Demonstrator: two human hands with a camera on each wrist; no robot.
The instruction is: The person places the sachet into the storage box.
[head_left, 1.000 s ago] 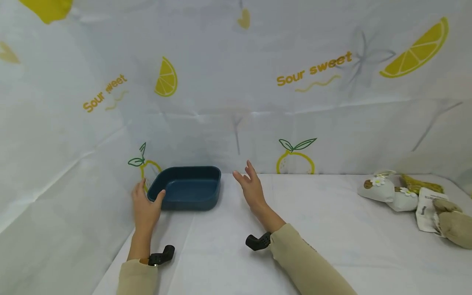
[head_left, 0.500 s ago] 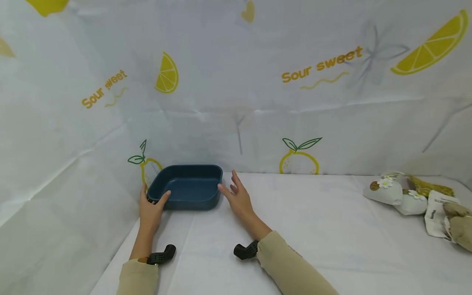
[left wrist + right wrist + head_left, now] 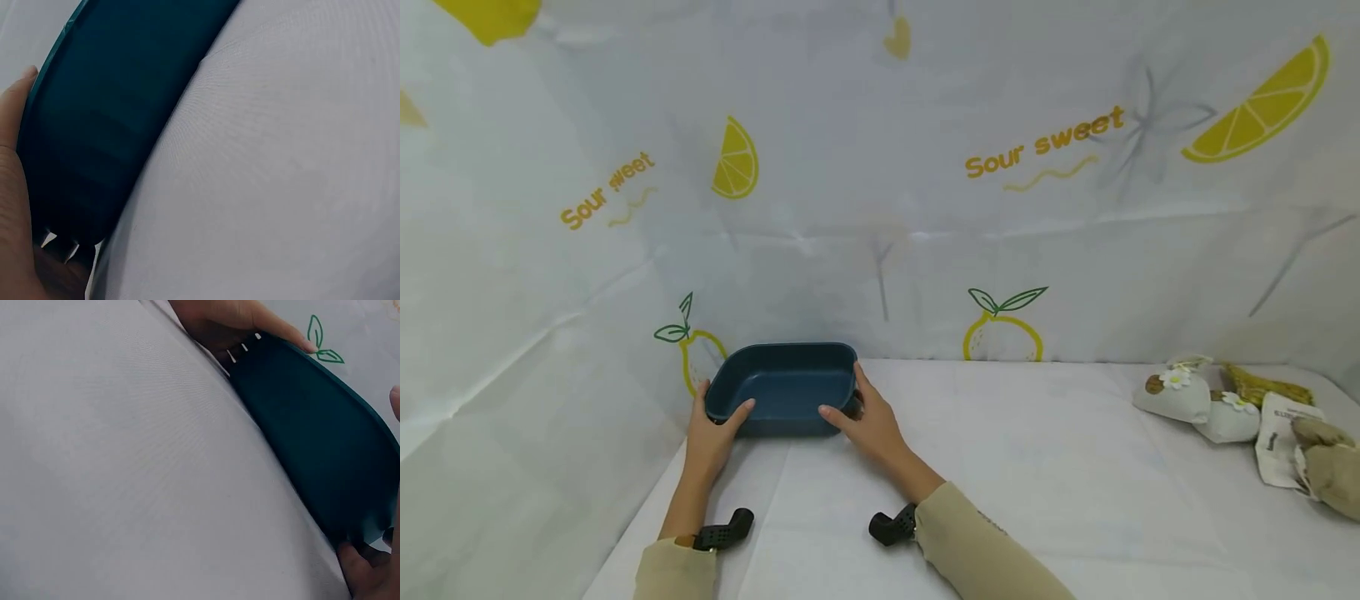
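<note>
A dark teal rectangular baking dish point(image 3: 782, 387) with rounded corners sits on the white-covered table near the back wall. My left hand point(image 3: 710, 437) holds its near left corner, thumb over the rim at the front. At the near right corner my right hand point(image 3: 876, 427) grips the dish, thumb on the front rim and fingers along the right end. In the left wrist view the front wall of the dish point(image 3: 106, 112) shows, with fingertips curled at its lower end. The right wrist view has both hands at opposite ends of the dish point(image 3: 306, 425).
Against the right side of the table point(image 3: 1037, 467) lie two small white bags point(image 3: 1176, 396) with daisy trim, a yellow-green bundle point(image 3: 1266, 386), a white printed packet point(image 3: 1277, 442) and a brown pouch point(image 3: 1330, 475). A lemon-print white sheet point(image 3: 850, 275) hangs behind and at the left.
My right hand has moved left from beside the dish and taken hold of its right end. My left hand has shifted slightly inward on the left corner. The dish looks unmoved.
</note>
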